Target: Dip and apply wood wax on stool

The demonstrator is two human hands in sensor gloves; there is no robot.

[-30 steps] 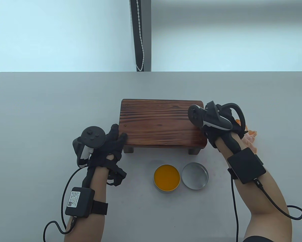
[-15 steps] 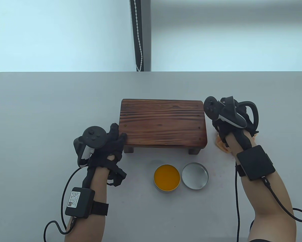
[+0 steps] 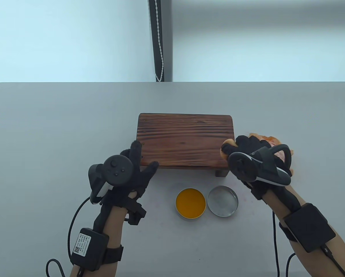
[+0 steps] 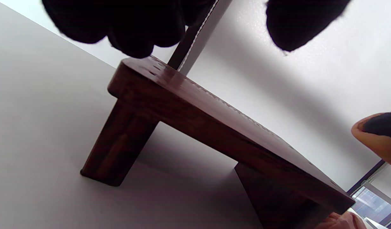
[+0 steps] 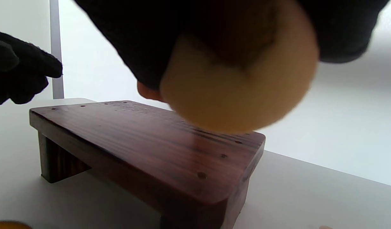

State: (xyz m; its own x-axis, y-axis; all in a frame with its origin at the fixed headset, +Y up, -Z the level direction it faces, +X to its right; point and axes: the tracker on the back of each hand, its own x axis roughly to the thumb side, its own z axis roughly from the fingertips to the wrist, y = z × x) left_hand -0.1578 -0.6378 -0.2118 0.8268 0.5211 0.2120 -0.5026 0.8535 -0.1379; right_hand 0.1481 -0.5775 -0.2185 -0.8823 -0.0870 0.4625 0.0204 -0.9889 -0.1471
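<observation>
Right hand (image 3: 254,155) has swung back over the stool (image 3: 186,141) clutching the sponge (image 5: 237,92) | left hand (image 3: 126,170) spread open, lifted | risk: unsteadied stool slides.

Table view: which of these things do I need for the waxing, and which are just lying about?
For the job: stool; open wax tin; applicator pad, held in right hand; left hand at stool.

Lying about: tin lid; orange cloth; blind cord.

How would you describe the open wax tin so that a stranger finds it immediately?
Find the wooden stool in the middle of the table. Just in front of it lie two round things side by side. The tin is the left one, filled with orange wax; the lid is plain grey.
</observation>
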